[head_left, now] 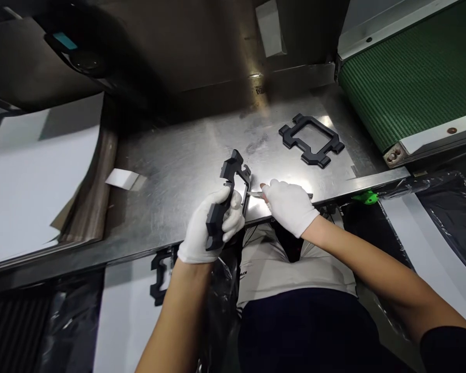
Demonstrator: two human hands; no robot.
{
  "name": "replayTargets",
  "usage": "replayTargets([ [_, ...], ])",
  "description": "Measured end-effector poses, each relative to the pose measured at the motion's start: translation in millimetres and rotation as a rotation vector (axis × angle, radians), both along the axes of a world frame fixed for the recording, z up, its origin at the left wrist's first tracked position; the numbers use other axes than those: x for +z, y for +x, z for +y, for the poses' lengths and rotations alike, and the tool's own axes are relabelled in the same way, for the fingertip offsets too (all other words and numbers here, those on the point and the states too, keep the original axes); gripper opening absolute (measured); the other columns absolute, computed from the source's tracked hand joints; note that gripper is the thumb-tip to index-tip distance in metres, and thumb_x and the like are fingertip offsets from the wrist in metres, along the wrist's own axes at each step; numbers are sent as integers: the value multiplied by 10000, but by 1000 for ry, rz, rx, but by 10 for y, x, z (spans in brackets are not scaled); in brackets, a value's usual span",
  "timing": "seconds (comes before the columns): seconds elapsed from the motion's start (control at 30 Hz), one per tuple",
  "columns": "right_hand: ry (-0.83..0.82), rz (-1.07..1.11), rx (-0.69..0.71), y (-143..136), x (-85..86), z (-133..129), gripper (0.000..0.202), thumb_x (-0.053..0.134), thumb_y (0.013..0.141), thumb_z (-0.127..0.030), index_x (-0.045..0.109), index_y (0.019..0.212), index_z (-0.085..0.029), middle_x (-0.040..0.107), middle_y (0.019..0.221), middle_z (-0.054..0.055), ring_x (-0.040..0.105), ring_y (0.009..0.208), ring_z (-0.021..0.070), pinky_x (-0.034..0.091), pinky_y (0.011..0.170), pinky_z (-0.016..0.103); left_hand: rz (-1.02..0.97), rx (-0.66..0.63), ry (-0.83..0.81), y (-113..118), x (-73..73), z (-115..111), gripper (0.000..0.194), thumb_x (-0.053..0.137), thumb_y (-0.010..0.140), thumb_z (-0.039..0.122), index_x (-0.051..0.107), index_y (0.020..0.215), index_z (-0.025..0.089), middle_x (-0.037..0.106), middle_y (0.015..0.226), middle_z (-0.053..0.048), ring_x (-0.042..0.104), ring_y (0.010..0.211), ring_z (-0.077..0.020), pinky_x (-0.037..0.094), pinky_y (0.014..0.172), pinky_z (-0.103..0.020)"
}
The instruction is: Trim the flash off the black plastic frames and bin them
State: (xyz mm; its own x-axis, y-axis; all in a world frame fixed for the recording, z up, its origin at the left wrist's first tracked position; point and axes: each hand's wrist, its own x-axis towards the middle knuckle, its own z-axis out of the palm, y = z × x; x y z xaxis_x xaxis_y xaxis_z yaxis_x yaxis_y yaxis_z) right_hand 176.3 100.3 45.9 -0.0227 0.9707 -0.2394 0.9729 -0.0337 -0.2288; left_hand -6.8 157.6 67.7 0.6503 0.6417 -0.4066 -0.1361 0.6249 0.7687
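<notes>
My gloved left hand is closed round a black plastic frame, which it holds tilted up on edge above the front of the metal table. To its right, my gloved right hand is closed on a thin metal-tipped tool, whose tip is at the inner edge of the held frame. Whether the tip touches the frame is too small to tell. A second black frame lies flat on the table, beyond my right hand.
A stack of white sheets fills the left side, with a small white block beside it. A green conveyor belt stands at the right. Below the table's front edge, another black frame lies on white sheeting at the left.
</notes>
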Motion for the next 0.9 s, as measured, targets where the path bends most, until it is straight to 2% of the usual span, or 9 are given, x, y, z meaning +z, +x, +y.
replayTargets([
  [0.2,19,27,1,92,-86,-65,440,325,1208,-414,648,1444,-232,705,1216,120,715,1007,280,526,750,343,17,-1,-4,3,-10,8,413,481,1089,359,615,743,176,404,404,52,385,279,-100,345,390,-203],
  [0.4,11,26,-165,129,-93,-41,381,384,1194,-358,688,1326,-169,681,1258,154,692,1015,279,545,800,363,-87,115,-3,-134,5,-130,397,464,1092,357,560,740,201,382,399,74,360,293,-95,419,474,-226],
  [0.47,31,43,-187,159,-100,5,346,409,1181,-303,698,1294,-150,672,1287,174,682,1052,287,556,852,380,-172,161,-9,-198,4,-230,393,489,1083,379,496,724,221,338,391,95,303,286,-91,434,495,-236],
  [0.53,102,116,-194,174,-109,32,314,458,1159,-262,689,1333,-139,660,1349,196,655,1170,315,549,978,428,-261,189,-1,-243,-4,-337,421,522,1075,416,417,708,240,262,377,118,231,273,-89,403,474,-241],
  [0.6,210,327,-217,152,-116,14,341,530,1132,-247,635,1442,-153,650,1413,187,613,1289,324,499,1118,486,-337,204,19,-265,-10,-434,463,548,1068,437,343,698,250,202,360,130,185,254,-89,350,440,-248],
  [0.67,218,736,-236,80,-124,-52,448,591,1108,-278,539,1542,-184,668,1411,149,624,1306,287,490,1160,493,-376,207,39,-267,-10,-509,497,557,1066,439,293,690,252,182,341,130,177,233,-92,297,415,-262],
  [0.7,159,983,-228,27,-132,-96,492,620,1093,-312,506,1556,-192,688,1375,128,647,1279,263,507,1150,476,-387,206,49,-265,-10,-538,510,558,1066,437,275,685,252,182,333,128,182,224,-93,274,407,-269],
  [0.8,-78,1568,-216,-169,-175,-227,542,740,994,-386,533,1462,-206,738,1188,64,714,1133,220,546,1093,422,-430,207,70,-258,-19,-598,531,569,1063,446,254,682,251,179,323,131,172,204,-91,226,392,-280],
  [0.9,-124,1779,-353,-339,-216,-295,461,804,897,-356,592,1286,-229,725,974,-11,727,972,201,550,1028,396,-464,200,62,-254,-52,-655,522,572,1058,453,264,687,252,190,332,130,173,209,-91,234,397,-278],
])
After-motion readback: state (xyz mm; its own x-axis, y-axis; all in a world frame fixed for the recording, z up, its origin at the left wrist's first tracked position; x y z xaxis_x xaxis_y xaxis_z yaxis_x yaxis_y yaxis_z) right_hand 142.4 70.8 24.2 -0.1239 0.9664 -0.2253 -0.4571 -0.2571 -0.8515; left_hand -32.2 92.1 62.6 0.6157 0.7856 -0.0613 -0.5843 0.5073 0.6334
